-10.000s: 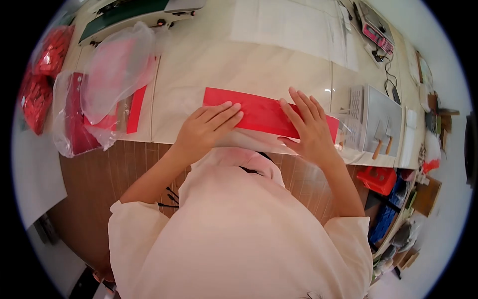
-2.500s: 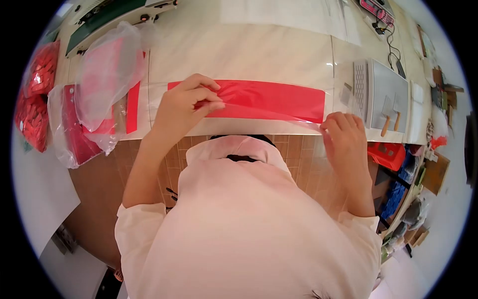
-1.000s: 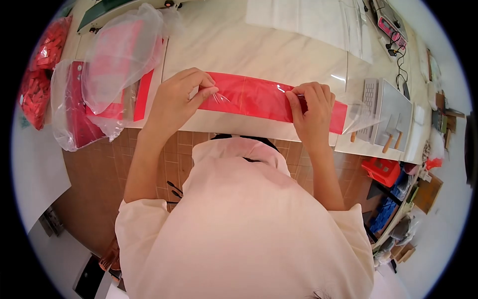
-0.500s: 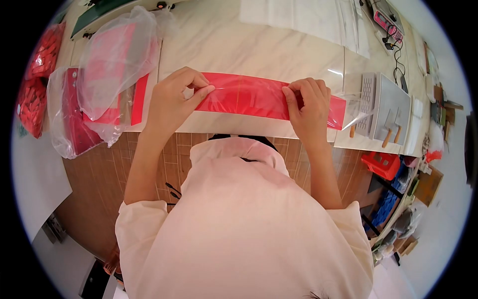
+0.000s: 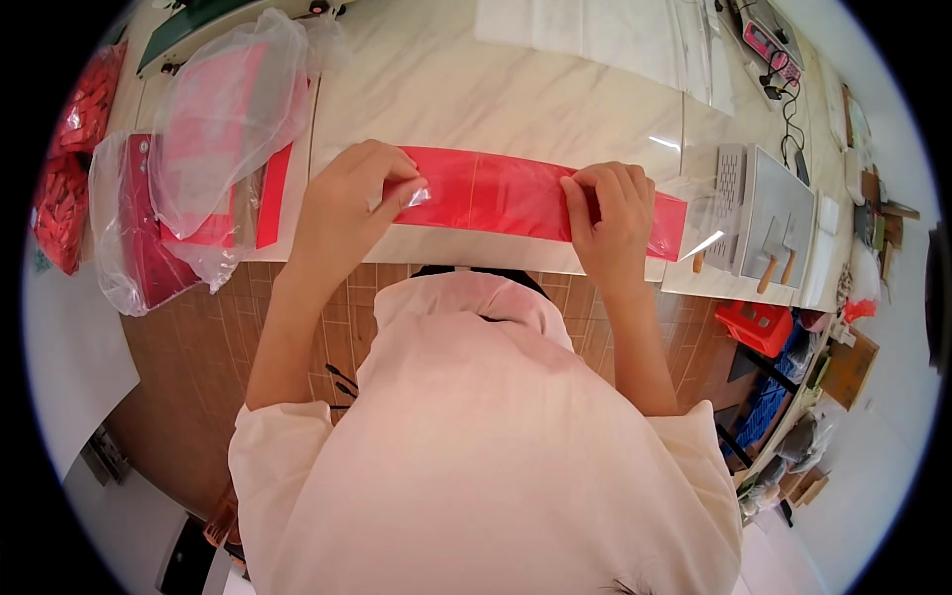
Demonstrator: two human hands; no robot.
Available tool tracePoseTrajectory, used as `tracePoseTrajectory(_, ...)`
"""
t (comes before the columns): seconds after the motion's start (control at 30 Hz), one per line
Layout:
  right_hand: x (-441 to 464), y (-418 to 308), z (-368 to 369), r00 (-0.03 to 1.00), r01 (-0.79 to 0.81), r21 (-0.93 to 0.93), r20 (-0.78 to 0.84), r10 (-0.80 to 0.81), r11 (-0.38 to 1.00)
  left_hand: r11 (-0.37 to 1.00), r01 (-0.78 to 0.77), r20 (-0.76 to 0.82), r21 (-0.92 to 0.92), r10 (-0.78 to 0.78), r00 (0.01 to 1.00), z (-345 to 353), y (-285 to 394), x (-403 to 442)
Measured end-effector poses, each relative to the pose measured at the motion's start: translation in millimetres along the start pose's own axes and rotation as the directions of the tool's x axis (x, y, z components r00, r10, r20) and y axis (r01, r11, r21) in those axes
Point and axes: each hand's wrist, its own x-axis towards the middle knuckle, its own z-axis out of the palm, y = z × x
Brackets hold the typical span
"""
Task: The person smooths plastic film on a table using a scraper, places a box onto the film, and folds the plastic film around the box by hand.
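Observation:
A long red strip [image 5: 506, 193] with a thin crease line lies across the table near its front edge. Clear plastic film [image 5: 702, 210] covers it and sticks out past its right end, so it looks like a sleeve. My left hand [image 5: 355, 198] is at the left end, with thumb and forefinger pinched together on the shiny film. Toward the right end, my right hand [image 5: 613, 213] has its fingers curled and its thumb against them, gripping the strip and film by the far side. The strip's left end is hidden behind my left hand.
Clear bags [image 5: 233, 119] with pink and red sheets lie on the left, beside bags of red pieces [image 5: 74, 198]. To the right are a metal tray [image 5: 778, 223] with wooden-handled scrapers [image 5: 783, 263] and a pink scale [image 5: 772, 52]. White film [image 5: 605, 40] lies at the back.
My left fingertips have shifted slightly down, and a bright glint now shows on the film beside them. The right hand stays in nearly the same place.

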Motion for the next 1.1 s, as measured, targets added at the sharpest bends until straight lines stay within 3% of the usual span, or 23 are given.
tracePoseTrajectory(0.07, -3.2, -0.3, -0.9, 1.000, 0.007, 0.020, -0.006, -0.007, 1.000, 0.980, -0.157, 0.030, 0.125, 0.155, 0.987, -0.4, 8.9, -2.0)
tracePoseTrajectory(0.1, -4.7, -0.5, -1.0, 0.999, 0.018, 0.038, -0.028, -0.017, 0.999, 0.980, -0.157, 0.030, 0.125, 0.154, 0.988, 1.1, 12.6, -2.8)
tracePoseTrajectory(0.17, -7.4, -1.4, -3.3, 0.998, 0.029, 0.056, -0.049, -0.026, 0.998, 0.894, -0.375, 0.103, 0.246, 0.361, 0.927, 3.9, 18.7, -4.8)
tracePoseTrajectory(0.27, -13.0, -1.8, -16.8, 0.991, 0.105, 0.104, -0.098, -0.095, 0.989, 0.872, -0.390, 0.130, 0.297, 0.368, 0.921, 7.6, 15.2, -10.5)
tracePoseTrajectory(0.4, -31.0, -5.1, -63.9, 0.991, 0.104, 0.160, 0.070, -0.117, 0.982, 0.868, -0.378, 0.161, 0.320, 0.343, 0.925, 5.7, 9.0, -18.8)
tracePoseTrajectory(0.47, -37.3, 1.1, -84.2, 0.949, 0.064, 0.052, 0.307, -0.077, 0.997, 0.848, -0.396, 0.127, 0.352, 0.376, 0.918, 11.3, 5.9, -23.8)
tracePoseTrajectory(0.6, -24.2, -0.8, -85.7, 0.947, 0.223, -0.042, 0.248, -0.206, 0.974, 0.842, -0.399, 0.092, 0.362, 0.393, 0.915, 15.9, 6.4, -28.1)
tracePoseTrajectory(0.67, -31.9, 11.5, -85.5, 0.901, 0.192, -0.162, 0.421, -0.108, 0.968, 0.833, -0.402, 0.086, 0.381, 0.401, 0.912, 15.8, 8.1, -28.7)
tracePoseTrajectory(0.87, -41.3, 48.3, -87.1, 0.900, 0.284, -0.190, 0.390, -0.193, 0.940, 0.772, -0.457, 0.057, 0.442, 0.485, 0.873, 21.6, 1.9, -33.0)
tracePoseTrajectory(1.1, -54.0, 43.3, -79.2, 0.944, 0.258, -0.215, 0.264, -0.199, 0.942, 0.753, -0.473, 0.005, 0.457, 0.530, 0.848, 25.6, 0.7, -36.6)
